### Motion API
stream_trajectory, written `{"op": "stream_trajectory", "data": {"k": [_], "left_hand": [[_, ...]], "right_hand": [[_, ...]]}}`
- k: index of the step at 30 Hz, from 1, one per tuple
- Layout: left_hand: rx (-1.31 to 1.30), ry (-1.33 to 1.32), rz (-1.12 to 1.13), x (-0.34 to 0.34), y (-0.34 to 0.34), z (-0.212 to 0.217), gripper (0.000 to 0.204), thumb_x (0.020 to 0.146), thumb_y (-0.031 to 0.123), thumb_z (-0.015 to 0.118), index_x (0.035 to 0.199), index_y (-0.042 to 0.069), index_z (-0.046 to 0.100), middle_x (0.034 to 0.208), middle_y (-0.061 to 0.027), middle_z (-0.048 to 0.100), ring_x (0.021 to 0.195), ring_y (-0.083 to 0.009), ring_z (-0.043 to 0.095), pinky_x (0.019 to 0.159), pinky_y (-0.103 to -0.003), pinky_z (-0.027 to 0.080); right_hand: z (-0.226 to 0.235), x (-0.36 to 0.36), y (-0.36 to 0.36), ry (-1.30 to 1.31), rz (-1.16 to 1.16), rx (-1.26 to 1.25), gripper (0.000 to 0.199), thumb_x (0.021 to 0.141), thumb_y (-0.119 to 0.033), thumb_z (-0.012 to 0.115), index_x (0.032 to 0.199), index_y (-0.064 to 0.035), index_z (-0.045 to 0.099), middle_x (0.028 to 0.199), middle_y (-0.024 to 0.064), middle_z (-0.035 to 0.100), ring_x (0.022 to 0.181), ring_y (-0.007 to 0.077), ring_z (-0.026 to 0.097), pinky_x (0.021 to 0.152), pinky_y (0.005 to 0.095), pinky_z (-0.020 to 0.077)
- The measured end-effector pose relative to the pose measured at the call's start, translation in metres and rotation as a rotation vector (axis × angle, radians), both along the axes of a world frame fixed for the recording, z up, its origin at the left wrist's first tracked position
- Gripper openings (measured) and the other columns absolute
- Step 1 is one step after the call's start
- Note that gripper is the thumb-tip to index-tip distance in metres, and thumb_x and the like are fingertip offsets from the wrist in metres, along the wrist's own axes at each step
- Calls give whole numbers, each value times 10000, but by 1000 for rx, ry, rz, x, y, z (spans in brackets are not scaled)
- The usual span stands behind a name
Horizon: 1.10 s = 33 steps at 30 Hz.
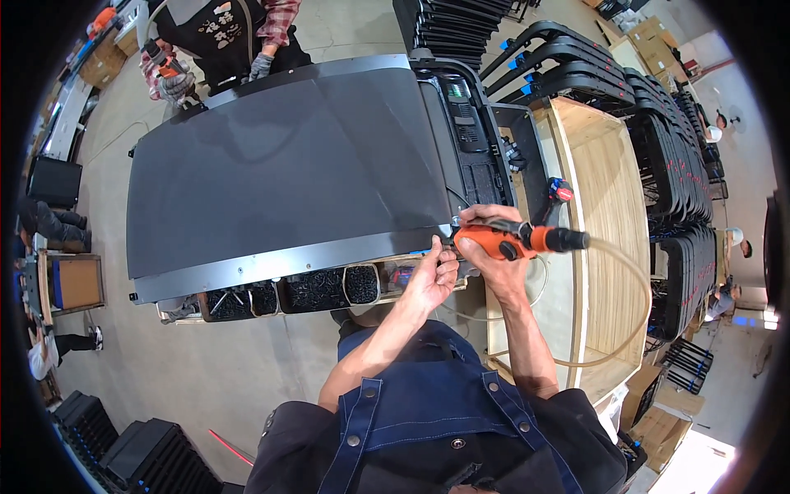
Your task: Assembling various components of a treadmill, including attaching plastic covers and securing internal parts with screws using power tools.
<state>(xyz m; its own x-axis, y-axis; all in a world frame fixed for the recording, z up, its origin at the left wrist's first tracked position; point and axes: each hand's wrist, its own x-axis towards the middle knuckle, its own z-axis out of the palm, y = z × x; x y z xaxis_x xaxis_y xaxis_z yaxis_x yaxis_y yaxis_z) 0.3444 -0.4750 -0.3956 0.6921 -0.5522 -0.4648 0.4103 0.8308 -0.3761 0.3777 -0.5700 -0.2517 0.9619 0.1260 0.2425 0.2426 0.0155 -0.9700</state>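
My right hand [494, 259] is wrapped round an orange air screwdriver [514, 240], held nearly level at the treadmill's near right corner. A pale hose [632, 267] runs from its black rear end. Close to the tool's front end, my left hand [436, 281] is closed, fingers curled and thumb raised, at the end of the silver side rail [271, 262]. What its fingertips hold, if anything, is too small to make out. The treadmill's black belt [280, 165] lies flat before me, with the black motor housing [467, 115] at its right end.
Bins of dark screws [313, 290] stand under the near rail. Across the treadmill, a co-worker's gloved hand [179, 89] grips another orange driver. A red-and-black power tool [561, 191] lies right, beside a wooden crate [609, 165]. Black frames [568, 62] are stacked beyond.
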Motion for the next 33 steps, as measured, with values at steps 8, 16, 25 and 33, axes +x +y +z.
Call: {"op": "stream_trajectory", "data": {"k": [8, 16, 25, 33], "left_hand": [[607, -91, -327, -50, 16, -5, 223, 1048, 166, 486, 1166, 13, 597, 994, -75, 665, 856, -181, 641, 769, -322, 542], [684, -375, -299, -84, 56, 9, 280, 1058, 131, 458, 1266, -26, 558, 1053, -121, 656, 938, -188, 659, 863, -324, 567], [717, -488, -312, -83, 73, 21, 303, 1032, 231, 596, 1253, 24, 585, 1004, -77, 681, 831, -115, 631, 751, -251, 529], [802, -451, -270, -83, 71, 18, 313, 984, 220, 675, 1214, 13, 626, 973, -56, 694, 804, -94, 633, 710, -223, 517]], "right_hand": [[13, 33, 21, -65, 457, -240, 415, 724, 58, 737, 1102, -20, 586, 1015, 129, 692, 920, 208, 680, 823, 373, 579], [-4, 31, 12, 8, 245, -55, 407, 736, 51, 752, 1098, -27, 584, 1001, 114, 691, 929, 194, 678, 848, 349, 567], [-6, 25, 9, 82, 138, -39, 396, 735, 69, 745, 1081, -9, 570, 1047, 155, 700, 978, 224, 691, 891, 373, 574], [-26, 29, -14, 58, 65, 71, 393, 762, 41, 733, 1099, -19, 541, 1003, 136, 685, 978, 225, 687, 887, 376, 568]]}}
